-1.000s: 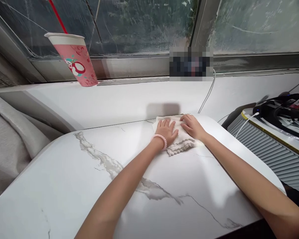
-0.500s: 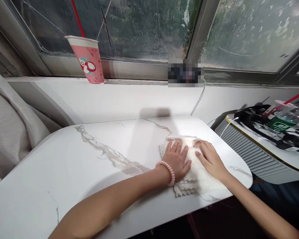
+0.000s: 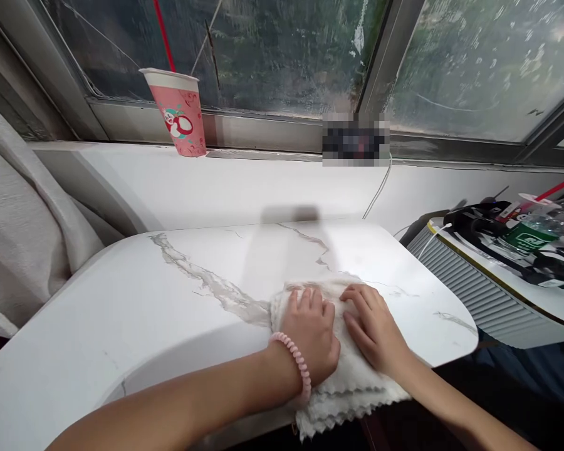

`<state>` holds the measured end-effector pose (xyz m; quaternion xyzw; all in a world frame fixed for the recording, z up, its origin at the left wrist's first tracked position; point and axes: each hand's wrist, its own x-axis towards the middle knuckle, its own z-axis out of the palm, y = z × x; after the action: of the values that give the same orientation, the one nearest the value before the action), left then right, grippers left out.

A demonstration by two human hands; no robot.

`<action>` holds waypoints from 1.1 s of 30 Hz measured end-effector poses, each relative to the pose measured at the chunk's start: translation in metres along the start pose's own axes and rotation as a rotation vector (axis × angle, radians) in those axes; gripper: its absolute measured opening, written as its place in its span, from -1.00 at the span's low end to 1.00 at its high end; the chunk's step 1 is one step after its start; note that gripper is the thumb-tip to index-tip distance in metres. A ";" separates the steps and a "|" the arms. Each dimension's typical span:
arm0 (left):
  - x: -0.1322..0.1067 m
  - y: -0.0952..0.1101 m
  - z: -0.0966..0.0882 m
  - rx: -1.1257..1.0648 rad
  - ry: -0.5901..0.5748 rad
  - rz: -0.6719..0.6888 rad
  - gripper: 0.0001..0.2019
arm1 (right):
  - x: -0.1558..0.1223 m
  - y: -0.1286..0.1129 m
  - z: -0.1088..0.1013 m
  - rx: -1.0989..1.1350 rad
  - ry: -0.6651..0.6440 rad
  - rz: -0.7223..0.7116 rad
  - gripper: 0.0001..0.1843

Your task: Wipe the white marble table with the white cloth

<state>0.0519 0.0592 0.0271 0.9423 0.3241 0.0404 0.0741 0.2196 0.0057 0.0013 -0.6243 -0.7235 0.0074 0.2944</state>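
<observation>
A folded white cloth [image 3: 352,388] with scalloped edges lies at the near edge of the white marble table [image 3: 169,313], its lower part hanging over the edge. My left hand [image 3: 310,335], with a pink coil band on the wrist, presses flat on the cloth. Beside it my right hand [image 3: 373,326] also presses flat on the cloth, fingers spread and pointing left. Both palms cover the middle of the cloth.
A pink paper cup [image 3: 181,113] with a red straw stands on the window sill at the back left. A white cable [image 3: 378,188] runs down the wall. To the right, a ribbed unit [image 3: 474,288] carries black cables, a bottle and other items. A grey curtain [image 3: 23,232] hangs left.
Both hands have slid the cloth from the far side of the table toward me, then slightly left, to the near edge, where it now overhangs.
</observation>
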 end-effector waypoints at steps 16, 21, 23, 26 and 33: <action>0.051 -0.195 -0.004 -0.118 0.328 -0.134 -0.70 | 0.174 -0.023 0.108 0.012 -0.003 0.017 -0.81; 0.062 -0.235 -0.009 -0.149 0.342 -0.172 -0.70 | 0.211 -0.027 0.132 0.041 0.019 0.019 -0.80; 0.066 -0.247 -0.011 -0.158 0.338 -0.186 -0.68 | 0.223 -0.027 0.138 0.037 0.012 0.020 -0.80; 0.071 -0.261 -0.015 -0.146 0.339 -0.208 -0.66 | 0.241 -0.029 0.147 0.020 0.008 0.002 -0.79; 0.074 -0.270 -0.013 -0.095 0.380 -0.271 -0.65 | 0.260 -0.036 0.157 -0.066 -0.003 -0.006 -0.75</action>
<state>-0.0543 0.3167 -0.0026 0.8611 0.4533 0.2221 0.0607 0.1063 0.2898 -0.0062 -0.6314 -0.7258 -0.0162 0.2727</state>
